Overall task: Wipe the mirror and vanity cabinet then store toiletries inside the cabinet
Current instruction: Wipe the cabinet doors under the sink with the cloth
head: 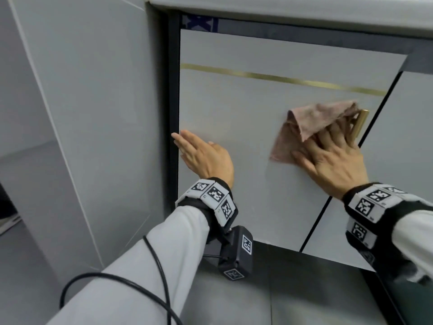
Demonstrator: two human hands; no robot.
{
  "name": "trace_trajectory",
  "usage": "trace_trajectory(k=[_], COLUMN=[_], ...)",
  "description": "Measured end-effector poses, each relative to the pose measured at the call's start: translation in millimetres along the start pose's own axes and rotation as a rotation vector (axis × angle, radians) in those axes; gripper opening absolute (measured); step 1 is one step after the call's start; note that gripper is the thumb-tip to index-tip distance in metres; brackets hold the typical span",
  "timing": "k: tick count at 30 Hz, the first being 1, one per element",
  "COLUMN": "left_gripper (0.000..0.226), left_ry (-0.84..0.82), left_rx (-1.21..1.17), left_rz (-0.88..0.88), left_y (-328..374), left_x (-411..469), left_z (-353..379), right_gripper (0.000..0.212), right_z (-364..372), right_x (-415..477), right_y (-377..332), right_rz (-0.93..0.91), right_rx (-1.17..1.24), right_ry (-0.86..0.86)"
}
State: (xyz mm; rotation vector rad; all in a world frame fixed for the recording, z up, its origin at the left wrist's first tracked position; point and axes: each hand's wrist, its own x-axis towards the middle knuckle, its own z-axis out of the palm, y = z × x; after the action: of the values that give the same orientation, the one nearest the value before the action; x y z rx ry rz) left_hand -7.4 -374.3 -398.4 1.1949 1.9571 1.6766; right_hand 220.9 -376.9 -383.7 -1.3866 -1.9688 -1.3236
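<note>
Held left hand (206, 158) flat and upright, fingers straight and close together, tips angled up and to the left. Pressed right hand (332, 160) palm-forward, fingers splayed and straight, thumb out to the left. Extended left forearm (150, 266) and right forearm (414, 233) forward, well apart.

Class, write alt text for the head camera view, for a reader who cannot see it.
A person's right hand presses a pinkish cloth flat against a pale grey cabinet door, beside its brass handle. The left hand lies open near the door's left edge; both wrists wear bands with black-and-white markers.
</note>
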Motion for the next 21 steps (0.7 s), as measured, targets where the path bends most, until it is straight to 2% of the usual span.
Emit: trace_trajectory(k=[3,6,9,11,13,15,16,18,20,21], left_gripper=[0.067,0.065,0.063,0.063,0.064,0.063,0.063,0.061,0.061,0.061], left_ry=[0.001,0.007,0.048,0.083,0.073,0.056,0.050,0.037,0.036,0.038], left_rx=[0.009,0.021,-0.037,-0.086,-0.100,-0.118,-0.129,-0.156,-0.175,-0.177], left_rz=[0.009,0.043,0.068,0.057,0.005,-0.024,-0.021,0.003,0.008,-0.001], left_y=[-1.4,-10.6,-19.4,-25.1,-31.8,-38.4,-41.7,-46.3,-46.9,-50.0], left_x=[-6.7,-7.2,-6.8,-2.8,3.0,7.8,9.0,9.3,9.7,11.0], left_z=[7.4,6.1,-0.7,-4.6,-6.9,-7.8,-8.1,-9.7,-12.3,-14.9], right_gripper=[0.048,0.045,0.044,0.039,0.047,0.053,0.052,0.048,0.045,0.044], right_z=[5.4,9.7,2.8,1.8,3.7,8.0,12.8,19.9,12.8,10.8], right_x=[-14.9,-59.9,-54.3,-19.5,14.8,25.9,21.0,2.6,12.6,28.6], right_y=[-10.9,-19.2,-12.8,-14.6,-23.2,-38.3,-47.3,-61.2,-61.5,-64.7], right_rz=[0.036,-0.156,-0.281,-0.226,-0.096,-0.046,-0.079,-0.308,-0.529,-0.573], right_rx=[0.024,0.036,0.011,-0.030,-0.062,-0.053,-0.041,-0.019,-0.047,-0.074], right_ry=[0.058,-0.022,-0.024,0.062,0.136,0.135,0.105,0.053,0.103,0.151])
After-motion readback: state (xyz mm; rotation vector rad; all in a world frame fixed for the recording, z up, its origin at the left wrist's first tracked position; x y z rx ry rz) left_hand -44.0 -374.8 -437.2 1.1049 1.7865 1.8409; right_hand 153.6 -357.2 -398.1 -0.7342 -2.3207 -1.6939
